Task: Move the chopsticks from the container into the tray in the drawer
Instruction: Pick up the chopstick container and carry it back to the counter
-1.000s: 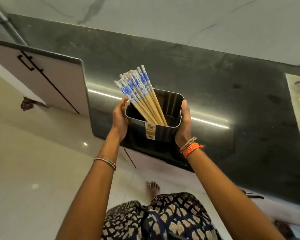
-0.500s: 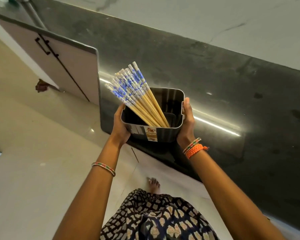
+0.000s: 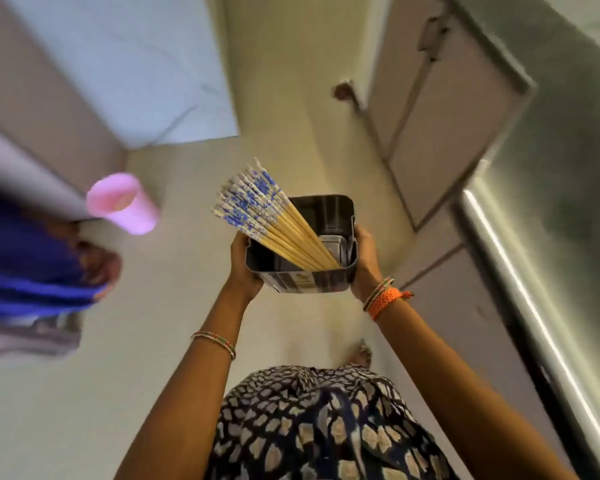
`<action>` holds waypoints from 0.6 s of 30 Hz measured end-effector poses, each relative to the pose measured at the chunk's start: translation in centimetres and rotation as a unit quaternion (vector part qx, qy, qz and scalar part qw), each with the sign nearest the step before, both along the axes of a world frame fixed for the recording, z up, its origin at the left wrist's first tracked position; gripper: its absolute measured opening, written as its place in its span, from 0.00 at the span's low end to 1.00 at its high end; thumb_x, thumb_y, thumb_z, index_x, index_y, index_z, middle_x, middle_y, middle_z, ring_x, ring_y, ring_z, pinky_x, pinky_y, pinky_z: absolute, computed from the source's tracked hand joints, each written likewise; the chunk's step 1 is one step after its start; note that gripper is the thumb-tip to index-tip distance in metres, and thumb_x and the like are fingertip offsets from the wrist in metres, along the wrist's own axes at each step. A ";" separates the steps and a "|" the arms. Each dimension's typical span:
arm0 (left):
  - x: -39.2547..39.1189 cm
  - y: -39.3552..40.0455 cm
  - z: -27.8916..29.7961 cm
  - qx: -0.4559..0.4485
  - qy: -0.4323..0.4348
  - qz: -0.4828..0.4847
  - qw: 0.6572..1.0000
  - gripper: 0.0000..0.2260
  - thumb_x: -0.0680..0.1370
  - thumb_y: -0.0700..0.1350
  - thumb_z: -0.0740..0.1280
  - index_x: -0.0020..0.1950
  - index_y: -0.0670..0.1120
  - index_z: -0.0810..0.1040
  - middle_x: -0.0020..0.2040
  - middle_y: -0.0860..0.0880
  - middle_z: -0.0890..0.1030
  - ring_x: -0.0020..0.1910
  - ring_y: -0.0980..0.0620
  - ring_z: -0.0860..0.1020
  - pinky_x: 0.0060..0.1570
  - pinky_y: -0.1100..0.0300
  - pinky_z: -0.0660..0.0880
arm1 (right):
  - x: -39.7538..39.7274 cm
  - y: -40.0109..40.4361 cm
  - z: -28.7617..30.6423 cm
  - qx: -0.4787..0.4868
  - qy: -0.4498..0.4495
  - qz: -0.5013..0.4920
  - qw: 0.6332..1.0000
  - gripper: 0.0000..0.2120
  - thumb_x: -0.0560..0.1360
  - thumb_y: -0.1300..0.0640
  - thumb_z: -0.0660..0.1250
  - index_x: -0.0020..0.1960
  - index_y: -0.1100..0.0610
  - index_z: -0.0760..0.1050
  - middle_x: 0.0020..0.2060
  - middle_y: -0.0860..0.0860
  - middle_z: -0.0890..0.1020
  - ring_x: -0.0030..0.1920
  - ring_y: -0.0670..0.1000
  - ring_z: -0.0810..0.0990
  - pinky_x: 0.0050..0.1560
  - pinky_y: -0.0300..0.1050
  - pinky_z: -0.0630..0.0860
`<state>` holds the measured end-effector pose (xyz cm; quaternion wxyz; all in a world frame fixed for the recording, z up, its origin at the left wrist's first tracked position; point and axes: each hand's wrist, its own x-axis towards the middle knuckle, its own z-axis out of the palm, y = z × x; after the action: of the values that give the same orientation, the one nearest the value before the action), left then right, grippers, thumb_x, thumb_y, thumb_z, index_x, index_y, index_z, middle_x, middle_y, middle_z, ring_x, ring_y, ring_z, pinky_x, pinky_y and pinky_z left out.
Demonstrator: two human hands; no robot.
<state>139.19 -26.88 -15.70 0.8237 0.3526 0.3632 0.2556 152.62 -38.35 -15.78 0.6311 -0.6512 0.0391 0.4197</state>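
Observation:
A dark square container (image 3: 329,206) is held in the air over the floor, in front of me. My left hand (image 3: 243,261) grips its left wall and my right hand (image 3: 366,258) grips its right wall. A bundle of wooden chopsticks (image 3: 274,226) with blue-and-white patterned tops leans out of it toward the upper left. The container has a label on its near side. No drawer or tray is in view.
The dark counter edge (image 3: 520,258) and cabinet doors (image 3: 440,126) run down the right side. A pink cup (image 3: 122,204) sits at a surface's edge on the left, above blurred blue cloth (image 3: 25,271). Pale floor (image 3: 118,393) lies between. The view is motion-blurred.
The container has come off the counter and now hangs over the floor. The view has swung left, so the counter sits at the right and a pink cup has appeared.

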 end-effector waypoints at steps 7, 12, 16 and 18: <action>-20.9 1.7 -3.2 -0.049 0.030 0.305 0.951 0.25 0.79 0.56 0.50 0.38 0.51 0.84 0.37 0.52 0.86 0.40 0.52 0.83 0.41 0.57 0.77 | -17.3 11.7 -2.5 0.009 0.115 0.321 0.940 0.27 0.77 0.42 0.51 0.55 0.61 0.79 0.48 0.62 0.78 0.48 0.60 0.77 0.58 0.55 0.73; -32.1 -0.1 -4.8 -0.083 0.033 0.499 0.862 0.22 0.79 0.56 0.51 0.42 0.48 0.81 0.37 0.50 0.86 0.44 0.49 0.81 0.45 0.54 0.75 | -29.3 16.6 -3.8 -0.007 0.176 0.489 0.854 0.23 0.76 0.44 0.53 0.51 0.59 0.79 0.42 0.58 0.81 0.43 0.58 0.78 0.49 0.48 0.75; -38.1 -1.0 -5.4 -0.087 0.024 0.605 0.791 0.20 0.79 0.56 0.51 0.46 0.48 0.79 0.38 0.51 0.86 0.42 0.51 0.82 0.43 0.55 0.76 | -37.8 19.9 -4.6 -0.043 0.193 0.580 0.790 0.23 0.74 0.45 0.55 0.55 0.61 0.79 0.40 0.58 0.84 0.44 0.58 0.79 0.50 0.49 0.76; -40.7 -0.7 -5.5 -0.089 0.037 0.646 0.757 0.19 0.79 0.55 0.51 0.46 0.47 0.78 0.38 0.51 0.86 0.42 0.51 0.82 0.42 0.55 0.76 | -41.6 21.7 -4.8 -0.069 0.181 0.628 0.753 0.27 0.73 0.45 0.57 0.64 0.62 0.75 0.47 0.60 0.80 0.46 0.60 0.78 0.55 0.52 0.74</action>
<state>98.51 -27.59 -21.17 0.4766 -0.0314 0.5560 0.6802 110.98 -16.67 -20.58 0.1594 -0.4828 -0.2361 0.8281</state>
